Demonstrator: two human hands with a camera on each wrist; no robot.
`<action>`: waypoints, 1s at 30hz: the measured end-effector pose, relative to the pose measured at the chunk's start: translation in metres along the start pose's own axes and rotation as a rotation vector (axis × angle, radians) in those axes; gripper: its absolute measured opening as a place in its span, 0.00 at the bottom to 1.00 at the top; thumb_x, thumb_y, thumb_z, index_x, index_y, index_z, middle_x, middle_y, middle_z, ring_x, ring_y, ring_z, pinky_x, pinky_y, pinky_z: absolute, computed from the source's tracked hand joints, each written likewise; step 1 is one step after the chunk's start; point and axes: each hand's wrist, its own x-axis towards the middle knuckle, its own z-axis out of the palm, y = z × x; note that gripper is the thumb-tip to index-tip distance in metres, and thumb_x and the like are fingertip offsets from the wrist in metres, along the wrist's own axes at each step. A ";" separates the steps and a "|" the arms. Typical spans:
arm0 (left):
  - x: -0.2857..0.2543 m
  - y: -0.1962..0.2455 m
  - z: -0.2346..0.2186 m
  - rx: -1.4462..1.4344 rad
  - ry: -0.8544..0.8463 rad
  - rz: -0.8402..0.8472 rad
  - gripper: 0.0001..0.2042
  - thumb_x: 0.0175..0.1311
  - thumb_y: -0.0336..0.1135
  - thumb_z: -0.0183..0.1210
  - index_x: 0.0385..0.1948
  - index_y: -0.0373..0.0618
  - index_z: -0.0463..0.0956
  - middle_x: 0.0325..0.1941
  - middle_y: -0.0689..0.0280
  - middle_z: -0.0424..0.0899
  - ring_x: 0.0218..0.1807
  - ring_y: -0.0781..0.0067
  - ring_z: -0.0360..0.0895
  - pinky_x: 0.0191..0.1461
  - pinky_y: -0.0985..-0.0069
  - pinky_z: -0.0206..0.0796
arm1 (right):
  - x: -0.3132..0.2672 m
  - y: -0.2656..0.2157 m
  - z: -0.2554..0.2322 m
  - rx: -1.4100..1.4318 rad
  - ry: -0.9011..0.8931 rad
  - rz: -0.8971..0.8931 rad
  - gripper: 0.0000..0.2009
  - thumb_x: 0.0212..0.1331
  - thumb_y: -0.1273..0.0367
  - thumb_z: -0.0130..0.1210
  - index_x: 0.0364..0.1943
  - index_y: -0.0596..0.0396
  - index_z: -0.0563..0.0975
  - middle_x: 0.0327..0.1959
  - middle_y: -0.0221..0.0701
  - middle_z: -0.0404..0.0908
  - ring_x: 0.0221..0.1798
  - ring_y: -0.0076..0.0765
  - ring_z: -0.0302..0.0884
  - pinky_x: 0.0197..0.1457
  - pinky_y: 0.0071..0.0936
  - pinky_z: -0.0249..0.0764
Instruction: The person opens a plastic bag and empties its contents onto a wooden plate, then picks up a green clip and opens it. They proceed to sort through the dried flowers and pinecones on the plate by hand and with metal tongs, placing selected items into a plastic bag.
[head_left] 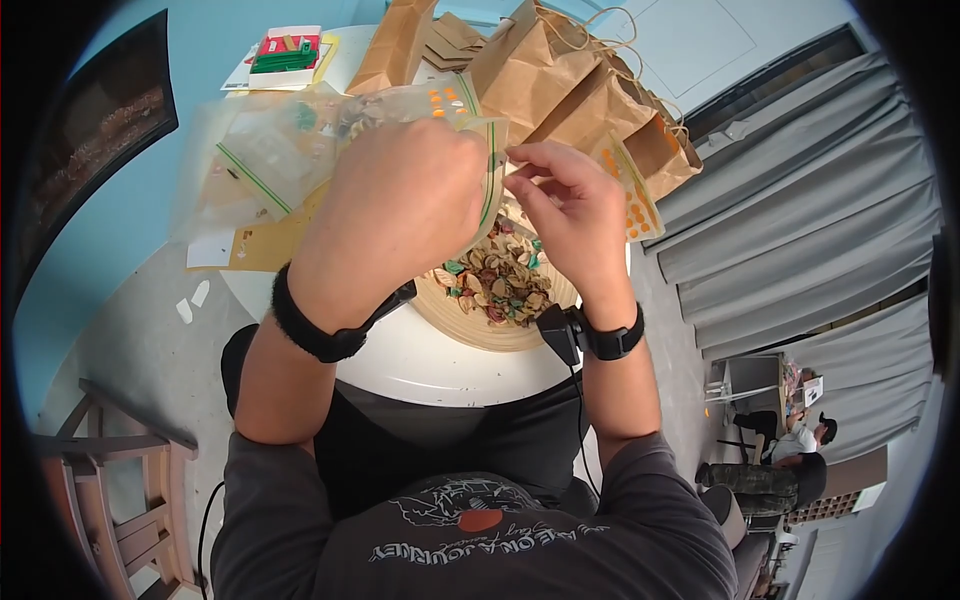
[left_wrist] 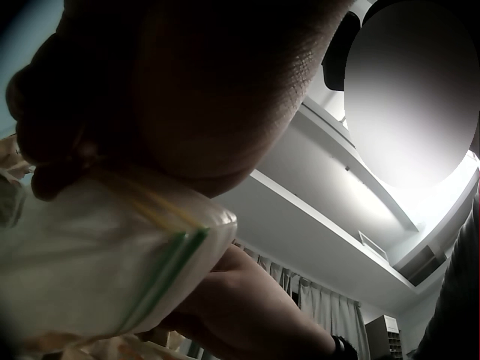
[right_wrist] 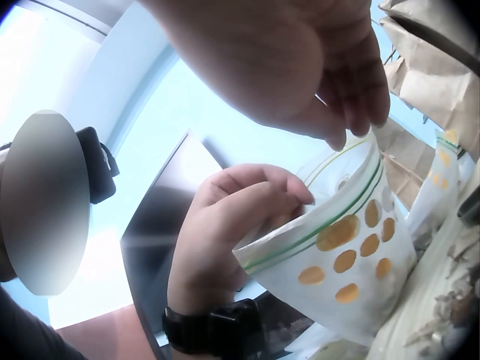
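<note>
A clear zip bag (right_wrist: 360,262) with orange spots and a green zip strip stands with its mouth spread apart. My left hand (head_left: 415,190) grips its rim, thumb and fingers curled over the edge in the right wrist view. At the opposite side of the mouth, my right hand (head_left: 580,205) pinches the rim between thumb and fingertips. Below both hands, dried petals and leaves (head_left: 500,285) in brown, red and green fill a round woven tray (head_left: 480,335). The left wrist view shows the bag's green strip (left_wrist: 169,270) close under the left palm.
Brown paper bags (head_left: 530,75) crowd the table's far side. Another orange-spotted zip bag (head_left: 642,205) stands right of the right hand. Flat clear bags (head_left: 250,165) lie left, near a red box (head_left: 285,55) with green pieces. A wooden chair (head_left: 130,500) stands at lower left.
</note>
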 end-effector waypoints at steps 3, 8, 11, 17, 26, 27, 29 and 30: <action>-0.001 -0.002 -0.001 0.010 0.004 -0.003 0.08 0.61 0.30 0.57 0.26 0.34 0.76 0.30 0.46 0.82 0.38 0.38 0.82 0.44 0.46 0.74 | -0.010 0.015 -0.008 -0.030 0.002 0.121 0.12 0.57 0.79 0.68 0.46 0.61 0.88 0.39 0.40 0.89 0.39 0.35 0.90 0.40 0.29 0.86; -0.003 -0.009 0.003 0.055 0.172 0.107 0.07 0.57 0.30 0.62 0.23 0.35 0.83 0.25 0.46 0.84 0.28 0.41 0.85 0.35 0.54 0.79 | -0.021 0.024 -0.005 -0.214 -0.324 0.246 0.16 0.55 0.72 0.71 0.48 0.63 0.86 0.40 0.46 0.89 0.41 0.45 0.90 0.46 0.38 0.84; -0.004 -0.010 0.000 0.062 0.177 0.092 0.07 0.57 0.30 0.62 0.23 0.36 0.83 0.25 0.46 0.84 0.28 0.43 0.86 0.35 0.55 0.79 | -0.026 0.020 0.013 -0.143 -0.620 0.237 0.21 0.51 0.67 0.74 0.50 0.60 0.86 0.45 0.52 0.88 0.48 0.56 0.87 0.53 0.45 0.81; -0.007 -0.009 -0.008 0.021 0.037 -0.002 0.08 0.60 0.30 0.55 0.25 0.34 0.75 0.31 0.46 0.82 0.38 0.38 0.81 0.44 0.46 0.73 | -0.032 0.038 0.037 -0.138 -0.638 0.212 0.20 0.49 0.69 0.74 0.48 0.60 0.86 0.42 0.52 0.88 0.47 0.59 0.87 0.53 0.47 0.81; -0.021 -0.013 -0.011 -0.007 0.093 0.053 0.07 0.59 0.29 0.57 0.25 0.34 0.74 0.30 0.47 0.81 0.36 0.37 0.81 0.43 0.47 0.74 | -0.035 0.047 0.047 -0.159 -0.591 0.254 0.20 0.50 0.69 0.73 0.49 0.60 0.85 0.42 0.49 0.89 0.48 0.60 0.87 0.52 0.47 0.82; -0.022 -0.013 -0.013 -0.011 0.098 0.065 0.07 0.59 0.29 0.57 0.26 0.34 0.74 0.30 0.47 0.81 0.36 0.37 0.81 0.42 0.47 0.74 | -0.034 0.046 0.047 -0.164 -0.596 0.265 0.20 0.50 0.69 0.73 0.49 0.59 0.85 0.43 0.49 0.89 0.48 0.60 0.87 0.52 0.47 0.82; -0.025 -0.014 -0.015 -0.013 0.105 0.074 0.07 0.59 0.29 0.57 0.26 0.34 0.74 0.30 0.47 0.81 0.36 0.38 0.81 0.42 0.47 0.74 | -0.033 0.041 0.044 -0.112 -0.598 0.270 0.21 0.50 0.69 0.73 0.50 0.59 0.85 0.43 0.49 0.89 0.49 0.60 0.87 0.52 0.47 0.82; -0.026 -0.014 -0.016 -0.010 0.104 0.063 0.07 0.59 0.29 0.57 0.26 0.34 0.75 0.30 0.47 0.81 0.36 0.38 0.81 0.42 0.47 0.74 | -0.032 0.038 0.044 -0.062 -0.600 0.277 0.21 0.50 0.69 0.74 0.50 0.59 0.85 0.44 0.49 0.89 0.49 0.60 0.87 0.52 0.47 0.82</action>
